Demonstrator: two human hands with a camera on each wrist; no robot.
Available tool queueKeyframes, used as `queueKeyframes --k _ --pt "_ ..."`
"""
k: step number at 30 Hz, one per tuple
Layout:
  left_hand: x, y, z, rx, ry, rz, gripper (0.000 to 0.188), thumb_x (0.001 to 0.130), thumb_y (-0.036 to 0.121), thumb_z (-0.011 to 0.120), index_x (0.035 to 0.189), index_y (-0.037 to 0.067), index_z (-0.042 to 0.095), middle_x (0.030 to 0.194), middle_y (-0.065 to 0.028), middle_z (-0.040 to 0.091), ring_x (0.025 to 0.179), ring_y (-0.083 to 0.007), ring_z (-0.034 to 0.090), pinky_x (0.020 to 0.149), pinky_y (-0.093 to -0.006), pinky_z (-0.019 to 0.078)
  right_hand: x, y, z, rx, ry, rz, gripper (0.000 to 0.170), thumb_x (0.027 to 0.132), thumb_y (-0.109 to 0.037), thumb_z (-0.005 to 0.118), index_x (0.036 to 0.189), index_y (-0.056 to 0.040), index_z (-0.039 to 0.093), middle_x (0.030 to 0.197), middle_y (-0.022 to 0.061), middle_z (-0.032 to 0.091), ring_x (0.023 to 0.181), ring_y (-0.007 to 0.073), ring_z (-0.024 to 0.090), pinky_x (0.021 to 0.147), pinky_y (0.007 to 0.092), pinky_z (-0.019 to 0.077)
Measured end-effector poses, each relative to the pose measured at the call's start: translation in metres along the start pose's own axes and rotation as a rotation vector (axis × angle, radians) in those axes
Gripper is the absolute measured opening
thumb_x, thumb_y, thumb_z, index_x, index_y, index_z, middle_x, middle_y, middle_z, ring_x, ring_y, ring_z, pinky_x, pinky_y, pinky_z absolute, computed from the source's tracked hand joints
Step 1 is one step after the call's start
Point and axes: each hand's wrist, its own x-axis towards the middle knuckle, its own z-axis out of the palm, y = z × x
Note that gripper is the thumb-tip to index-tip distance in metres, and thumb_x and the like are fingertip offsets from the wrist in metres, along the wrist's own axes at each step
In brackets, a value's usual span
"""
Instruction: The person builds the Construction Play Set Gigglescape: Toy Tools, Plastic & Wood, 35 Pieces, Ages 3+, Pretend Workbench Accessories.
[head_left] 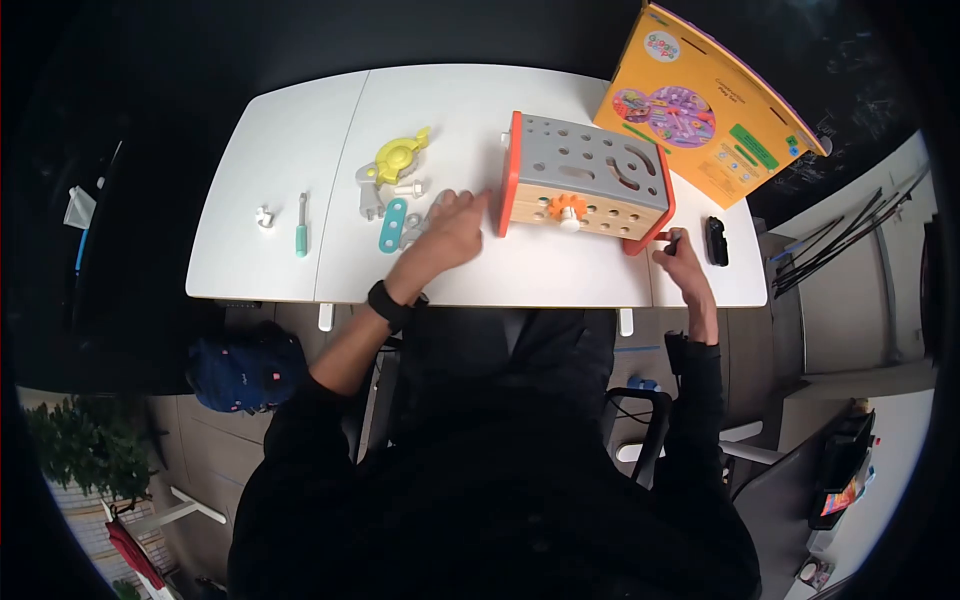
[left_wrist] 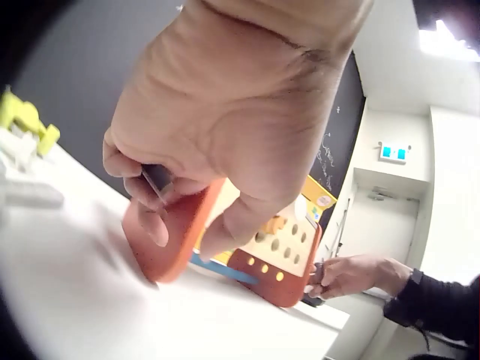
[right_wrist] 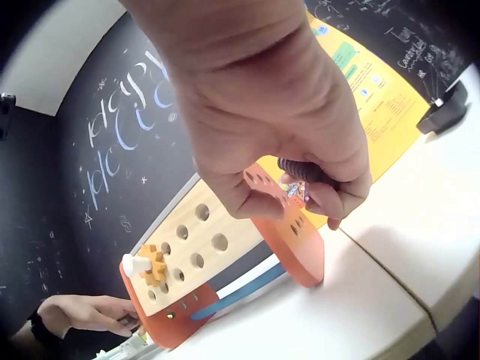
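A wooden toolbox [head_left: 590, 170] with a grey perforated top and red ends stands on the table. At its left end, my left hand [head_left: 455, 235] has its fingers curled round a small dark piece [left_wrist: 157, 178]; thumb and fingertips overlap the red end panel [left_wrist: 169, 240] in the left wrist view, and contact is unclear. At the right end, my right hand [head_left: 685, 270] holds a dark ribbed piece [right_wrist: 307, 171] in curled fingers, close against the other red panel [right_wrist: 300, 244]. An orange gear [head_left: 566, 207] with a white bolt [right_wrist: 136, 265] is on the toolbox's near side.
Left of the toolbox lie a yellow toy piece [head_left: 398, 158], a teal perforated strip [head_left: 393, 226], a white bolt [head_left: 411, 189] and grey parts. Farther left are a screwdriver [head_left: 301, 228] and a small white piece [head_left: 264, 216]. A yellow box [head_left: 700, 110] and black object [head_left: 716, 241] are at right.
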Motion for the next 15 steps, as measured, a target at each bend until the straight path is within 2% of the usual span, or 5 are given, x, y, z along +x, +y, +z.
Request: queueKeyframes --k 5,7,9,13,15 --pt "0.023 0.016 0.032 0.094 -0.12 0.058 0.033 0.077 0.007 0.063 0.107 -0.006 0.063 0.101 -0.0235 0.064 0.099 -0.0393 0.059 0.086 -0.0459 0.0504 -0.018 -0.005 0.012 0.29 -0.12 0.015 0.034 0.081 -0.01 0.068 0.104 -0.0066 0.042 0.08 -0.0025 0.042 0.072 0.0087 0.041 0.065 0.0248 0.0381" --pt "0.03 0.025 0.037 -0.037 0.062 -0.122 0.019 0.079 0.013 0.065 0.086 -0.005 0.064 0.082 -0.0227 0.067 0.084 -0.0387 0.064 0.074 -0.0471 0.054 -0.02 -0.011 0.016 0.093 -0.039 -0.026 0.032 0.081 -0.008 0.066 0.102 -0.0073 0.042 0.079 -0.002 0.044 0.071 0.0087 0.041 0.065 0.0251 0.0383" --pt "0.033 0.033 0.036 -0.009 0.166 -0.085 0.019 0.08 0.015 0.064 0.079 -0.004 0.064 0.076 -0.0222 0.066 0.077 -0.0387 0.064 0.068 -0.048 0.0541 -0.022 -0.016 0.014 0.055 0.011 -0.035 0.033 0.082 -0.009 0.069 0.098 -0.0073 0.041 0.076 -0.0008 0.046 0.068 0.0083 0.043 0.062 0.0248 0.0394" --pt "0.05 0.054 0.007 0.06 0.438 0.026 0.026 0.084 0.02 0.062 0.071 -0.002 0.064 0.066 -0.0213 0.063 0.066 -0.0388 0.064 0.06 -0.0492 0.0539 -0.026 -0.033 -0.001 -0.057 0.369 -0.223 0.048 0.077 -0.02 0.086 0.085 -0.0062 0.041 0.061 0.0029 0.049 0.056 0.0078 0.043 0.05 0.0268 0.039" --pt "0.067 0.049 -0.003 0.116 0.387 -0.028 0.032 0.093 0.021 0.053 0.071 0.001 0.065 0.057 -0.0147 0.064 0.055 -0.0356 0.063 0.061 -0.0447 0.054 -0.032 -0.059 -0.004 -0.114 0.537 -0.327 0.049 0.076 -0.024 0.088 0.081 -0.0058 0.043 0.057 0.0037 0.045 0.054 0.0081 0.042 0.049 0.0272 0.0384"
